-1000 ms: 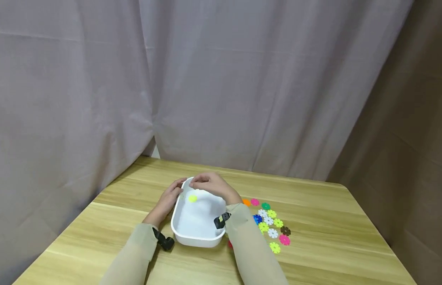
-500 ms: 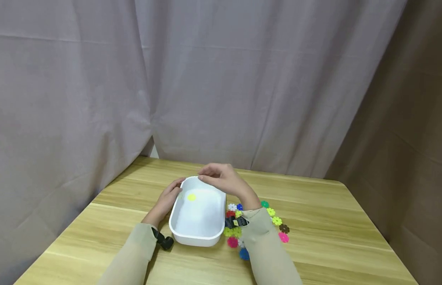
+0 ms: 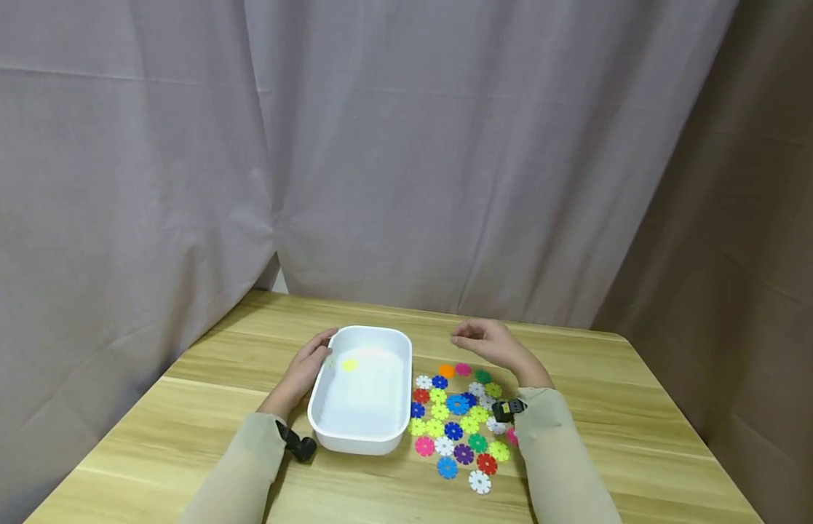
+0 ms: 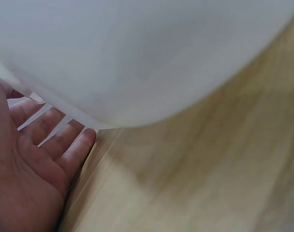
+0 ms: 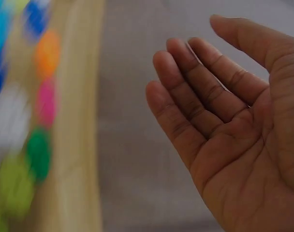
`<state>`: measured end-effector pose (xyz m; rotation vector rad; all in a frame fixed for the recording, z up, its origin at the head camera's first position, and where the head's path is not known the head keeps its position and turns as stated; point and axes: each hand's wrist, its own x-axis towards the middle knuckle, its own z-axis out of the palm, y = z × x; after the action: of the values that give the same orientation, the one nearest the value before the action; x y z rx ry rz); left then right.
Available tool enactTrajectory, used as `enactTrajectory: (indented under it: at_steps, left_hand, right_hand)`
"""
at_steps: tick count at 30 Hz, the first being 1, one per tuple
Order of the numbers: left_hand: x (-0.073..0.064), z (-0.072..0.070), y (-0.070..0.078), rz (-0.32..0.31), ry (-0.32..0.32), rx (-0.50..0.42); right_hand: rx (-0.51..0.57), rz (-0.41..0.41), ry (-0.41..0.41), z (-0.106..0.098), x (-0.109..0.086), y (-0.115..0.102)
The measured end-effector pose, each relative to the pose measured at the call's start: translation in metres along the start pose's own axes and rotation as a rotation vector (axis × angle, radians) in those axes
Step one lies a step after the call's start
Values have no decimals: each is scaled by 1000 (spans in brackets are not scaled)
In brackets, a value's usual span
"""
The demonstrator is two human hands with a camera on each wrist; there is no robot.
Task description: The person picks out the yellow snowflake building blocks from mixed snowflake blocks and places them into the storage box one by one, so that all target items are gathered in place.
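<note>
A white plastic tray [image 3: 360,441] with rounded corners stands on the table, and a yellow snowflake disc [image 3: 349,365] lies inside near its far left. My left hand [image 3: 305,372] holds the tray's left wall, thumb at the rim and fingers along the outside, as the left wrist view shows too. My right hand [image 3: 501,348] is raised behind the loose snowflake discs, with nothing in it. In the right wrist view its fingers [image 5: 205,96] are relaxed and slightly bent, the thumb apart. Among the discs below are an orange disc [image 3: 447,371] and a green disc [image 3: 482,376].
To the right of the tray, several flat notched discs are spread in many colours, including a purple disc [image 3: 463,454] and a white disc [image 3: 480,482] near the front. The wooden table [image 3: 642,437] ends at a grey curtain [image 3: 406,160] behind.
My right hand has moved from over the tray's far end rightward to behind the discs, uncovering most of them. The left hand stays at the tray.
</note>
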<state>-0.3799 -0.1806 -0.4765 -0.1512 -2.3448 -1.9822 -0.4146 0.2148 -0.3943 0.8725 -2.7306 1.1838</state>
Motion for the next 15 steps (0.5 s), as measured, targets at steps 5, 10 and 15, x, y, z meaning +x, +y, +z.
enactTrajectory:
  at_steps: [5,10,15]
  left_hand:
    - [-2,-1,-1,11,-5,16]
    - [0,-3,0,37,6,9]
    - [1,-4,-1,39,-2,-6]
  right_hand:
    - [-65,69,-50,-9,-24,40]
    - [-71,112,-90,-14,-38,65]
    - [-20,136,-190,-15,-44,74]
